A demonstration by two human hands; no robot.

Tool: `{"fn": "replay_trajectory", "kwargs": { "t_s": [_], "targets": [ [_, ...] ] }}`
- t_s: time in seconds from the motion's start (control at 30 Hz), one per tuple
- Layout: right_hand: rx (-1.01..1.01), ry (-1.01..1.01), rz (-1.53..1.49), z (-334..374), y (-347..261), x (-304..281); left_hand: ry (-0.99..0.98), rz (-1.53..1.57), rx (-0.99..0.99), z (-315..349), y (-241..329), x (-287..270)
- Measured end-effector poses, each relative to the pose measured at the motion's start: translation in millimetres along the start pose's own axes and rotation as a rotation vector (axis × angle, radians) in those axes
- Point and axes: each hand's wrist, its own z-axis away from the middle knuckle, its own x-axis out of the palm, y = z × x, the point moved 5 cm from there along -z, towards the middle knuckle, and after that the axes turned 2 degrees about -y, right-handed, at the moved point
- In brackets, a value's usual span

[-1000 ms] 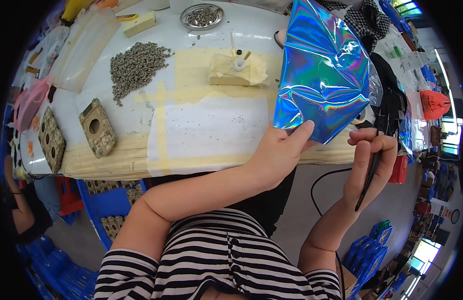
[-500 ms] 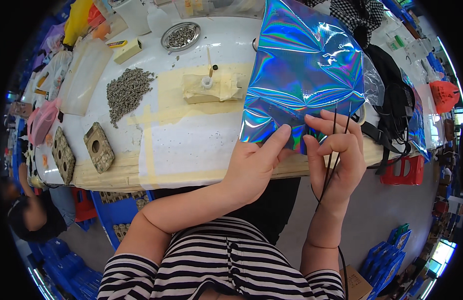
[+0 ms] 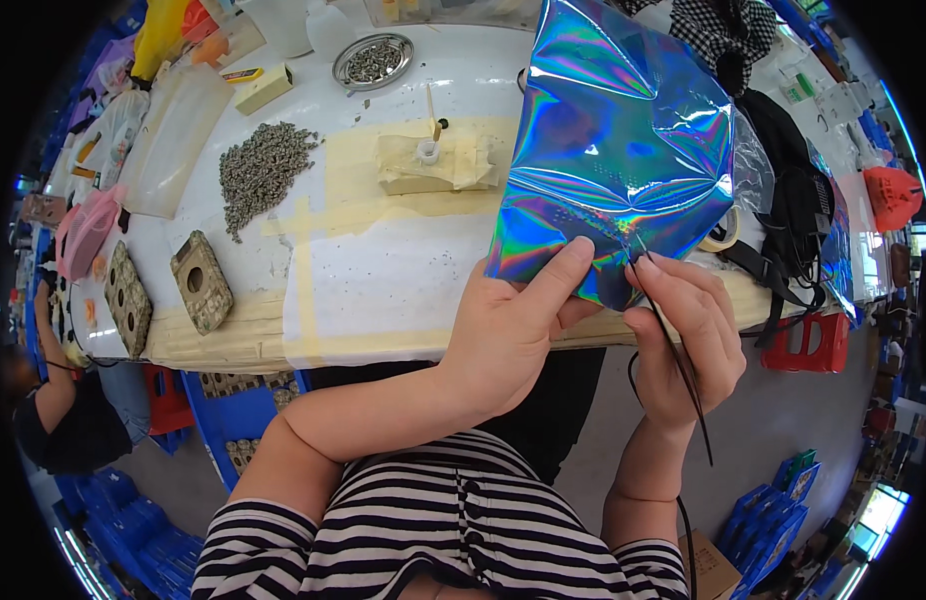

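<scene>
Left hand pinching the iridescent sheet by its lower edge; right hand, at the sheet's lower right, closed on black tweezers; slipping tips could scratch it.

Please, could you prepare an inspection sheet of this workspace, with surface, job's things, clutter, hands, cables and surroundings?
Surface: white table, partly covered by yellow tape and paper.
Job's things: shiny blue foil, creased; dark tweezers, tips at the foil, contact unclear.
Clutter: grey pile, dish, two camouflage cases, black bag.
Hands: left hand holds the foil's lower edge; right hand grips the tweezers.
Cables: black cable near the right forearm.
Surroundings: red stool, blue crates, another person at left.
</scene>
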Motion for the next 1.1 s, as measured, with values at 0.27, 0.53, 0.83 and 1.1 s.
{"fn": "replay_trajectory", "kwargs": {
  "t_s": [0.27, 0.53, 0.83, 1.1],
  "targets": [
    [-0.142, -0.024, 0.093, -2, -9, 9, -0.002, 0.024, -0.019, 1, -1, -2],
    [-0.186, -0.023, 0.12, 0, -6, 12, 0.006, 0.034, -0.022, 0, -2, -2],
    [-0.206, -0.031, 0.176, 0, -8, 15, 0.011, 0.031, -0.031, -1, -5, -6],
    [-0.229, -0.046, 0.195, -2, -9, 15, 0.009, 0.042, -0.007, 0, -3, -5]
  ]
}}
